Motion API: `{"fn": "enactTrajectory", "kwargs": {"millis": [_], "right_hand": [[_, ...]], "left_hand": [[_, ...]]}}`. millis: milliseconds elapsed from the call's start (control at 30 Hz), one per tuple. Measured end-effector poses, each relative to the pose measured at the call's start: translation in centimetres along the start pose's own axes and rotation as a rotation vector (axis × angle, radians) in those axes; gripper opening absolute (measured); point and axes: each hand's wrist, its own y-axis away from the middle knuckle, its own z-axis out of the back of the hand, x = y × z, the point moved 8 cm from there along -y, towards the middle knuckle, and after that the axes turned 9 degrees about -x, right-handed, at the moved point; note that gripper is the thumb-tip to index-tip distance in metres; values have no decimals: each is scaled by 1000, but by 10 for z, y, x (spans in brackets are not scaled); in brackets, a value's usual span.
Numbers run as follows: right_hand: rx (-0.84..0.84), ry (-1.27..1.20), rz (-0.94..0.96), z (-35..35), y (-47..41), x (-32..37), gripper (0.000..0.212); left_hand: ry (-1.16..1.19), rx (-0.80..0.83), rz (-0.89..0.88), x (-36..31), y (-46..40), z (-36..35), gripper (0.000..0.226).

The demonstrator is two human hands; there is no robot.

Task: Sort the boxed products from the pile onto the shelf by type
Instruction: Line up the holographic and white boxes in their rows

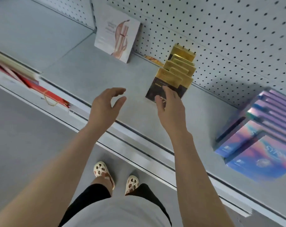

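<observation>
Both forearms are seen bare, with no sleeves, watch or rings; a light grey top (122, 215) is worn over black shorts (90, 196). Cream perforated clog-style shoes (101, 169) are worn on bare feet; a reddish strap is seen at one ankle.

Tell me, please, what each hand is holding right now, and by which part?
The left hand holds nothing. The right hand has fingers on the near end of the front black-and-gold box; a firm grip cannot be told.
</observation>
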Motion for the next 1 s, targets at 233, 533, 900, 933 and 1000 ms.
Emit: {"fn": "enactTrajectory", "kwargs": {"millis": [233, 533, 900, 933, 1000], "right_hand": [[128, -15, 181, -82, 35, 100, 44], [187, -73, 292, -216, 22, 279, 42], [262, -53, 413, -359, -47, 459, 41], [252, -53, 419, -371, -61, 473, 42], [220, -73, 425, -395, -93, 501, 42]], "left_hand": [[-66, -151, 66, 84, 17, 99, 26], [-111, -229, 153, 217, -29, 268, 27], [-191, -282, 137, 320, -164, 418, 33], [-205, -288, 126, 329, -183, 429, 34], [-240, -293, 103, 344, -224, 449, 38]]}}
